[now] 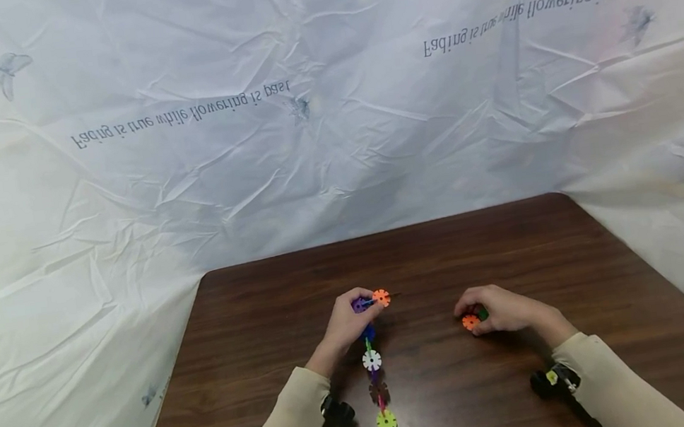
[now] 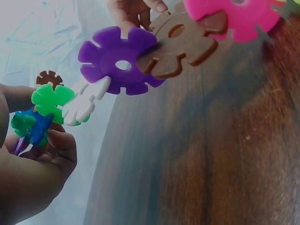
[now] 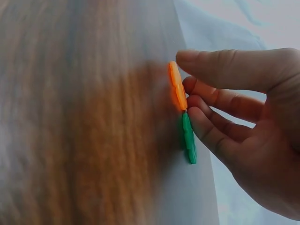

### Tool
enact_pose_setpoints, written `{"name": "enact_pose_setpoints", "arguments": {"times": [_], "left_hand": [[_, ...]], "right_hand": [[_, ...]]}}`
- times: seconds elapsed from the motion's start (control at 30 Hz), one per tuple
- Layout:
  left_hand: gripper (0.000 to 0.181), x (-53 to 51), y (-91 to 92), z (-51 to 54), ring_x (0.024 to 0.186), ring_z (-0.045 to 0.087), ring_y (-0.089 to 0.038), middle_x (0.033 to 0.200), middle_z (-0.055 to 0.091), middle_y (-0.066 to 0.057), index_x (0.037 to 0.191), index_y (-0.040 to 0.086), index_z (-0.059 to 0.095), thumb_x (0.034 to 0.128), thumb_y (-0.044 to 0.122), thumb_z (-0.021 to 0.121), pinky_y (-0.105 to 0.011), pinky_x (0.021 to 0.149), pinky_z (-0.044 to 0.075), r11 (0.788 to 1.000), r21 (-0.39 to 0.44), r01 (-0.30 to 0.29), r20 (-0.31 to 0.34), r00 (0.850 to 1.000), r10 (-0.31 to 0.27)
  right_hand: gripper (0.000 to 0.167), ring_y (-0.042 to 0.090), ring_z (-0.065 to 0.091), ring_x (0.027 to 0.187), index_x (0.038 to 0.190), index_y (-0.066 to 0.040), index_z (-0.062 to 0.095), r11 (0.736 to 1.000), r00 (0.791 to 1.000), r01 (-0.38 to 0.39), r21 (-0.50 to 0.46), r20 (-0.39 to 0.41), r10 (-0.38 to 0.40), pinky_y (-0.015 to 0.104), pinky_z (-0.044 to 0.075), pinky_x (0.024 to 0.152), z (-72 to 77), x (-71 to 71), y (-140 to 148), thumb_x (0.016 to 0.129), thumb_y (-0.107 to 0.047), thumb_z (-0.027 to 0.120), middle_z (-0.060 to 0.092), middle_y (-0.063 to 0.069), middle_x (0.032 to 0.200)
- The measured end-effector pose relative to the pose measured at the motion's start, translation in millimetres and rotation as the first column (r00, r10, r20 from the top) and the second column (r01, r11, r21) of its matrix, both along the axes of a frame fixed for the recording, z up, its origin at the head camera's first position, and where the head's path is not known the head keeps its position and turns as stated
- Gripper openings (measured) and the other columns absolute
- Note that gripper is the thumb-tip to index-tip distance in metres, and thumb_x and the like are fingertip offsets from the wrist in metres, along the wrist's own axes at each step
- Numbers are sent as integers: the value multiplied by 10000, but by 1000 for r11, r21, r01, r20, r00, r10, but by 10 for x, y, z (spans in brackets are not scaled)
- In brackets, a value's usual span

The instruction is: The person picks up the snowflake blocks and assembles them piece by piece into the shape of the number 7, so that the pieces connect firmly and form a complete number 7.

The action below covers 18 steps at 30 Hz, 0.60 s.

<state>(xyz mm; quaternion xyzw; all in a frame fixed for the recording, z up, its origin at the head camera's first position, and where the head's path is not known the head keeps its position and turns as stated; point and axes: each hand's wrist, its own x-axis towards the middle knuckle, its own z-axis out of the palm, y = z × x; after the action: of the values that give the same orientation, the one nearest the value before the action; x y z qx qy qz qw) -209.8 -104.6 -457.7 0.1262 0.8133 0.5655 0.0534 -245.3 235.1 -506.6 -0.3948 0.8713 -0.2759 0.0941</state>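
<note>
My left hand [image 1: 344, 325] grips one end of a chain of notched plastic snowflake discs. An orange disc [image 1: 381, 298] and a purple disc [image 1: 359, 305] show at its fingertips. From there the chain runs towards me through a white disc [image 1: 371, 360] to a yellow-green disc [image 1: 387, 421]. The left wrist view shows a larger-looking purple disc [image 2: 101, 58] slotted into a brown disc [image 2: 164, 51], then a pink one [image 2: 251, 21]. My right hand [image 1: 502, 308] pinches a separate orange disc [image 3: 176, 84] low over the table. A green disc [image 3: 188, 140] sits edge to edge with it.
The dark wooden table [image 1: 454, 392] has rounded far corners. White printed cloth [image 1: 335, 157] hangs behind it and along both sides. A black wrist camera [image 1: 339, 411] is strapped at the left sleeve, another camera [image 1: 545, 382] at the right.
</note>
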Motion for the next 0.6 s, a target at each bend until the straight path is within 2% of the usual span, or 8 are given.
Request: {"name": "enact_pose_setpoints", "arguments": {"times": [0.23,0.6], "left_hand": [[215,13,-2,17,675,543,-156,896,626,-99,1083,-8,644,928,139,665,-279,621,467,1000,-17,3,5,1000,-3],[233,6,-15,12,720,541,-152,961,633,-104,1102,-17,639,930,139,662,-279,656,477,1000,-13,13,19,1000,-12]], "right_hand": [[344,167,582,973,1155,-155,660,999,999,-21,27,25,21,342,516,793,41,14,11,832,-117,770,603,-7,1137],[328,121,584,939,1135,-148,682,998,1000,-8,58,1,8,299,516,769,34,12,-12,828,-62,759,612,-39,1085]]}}
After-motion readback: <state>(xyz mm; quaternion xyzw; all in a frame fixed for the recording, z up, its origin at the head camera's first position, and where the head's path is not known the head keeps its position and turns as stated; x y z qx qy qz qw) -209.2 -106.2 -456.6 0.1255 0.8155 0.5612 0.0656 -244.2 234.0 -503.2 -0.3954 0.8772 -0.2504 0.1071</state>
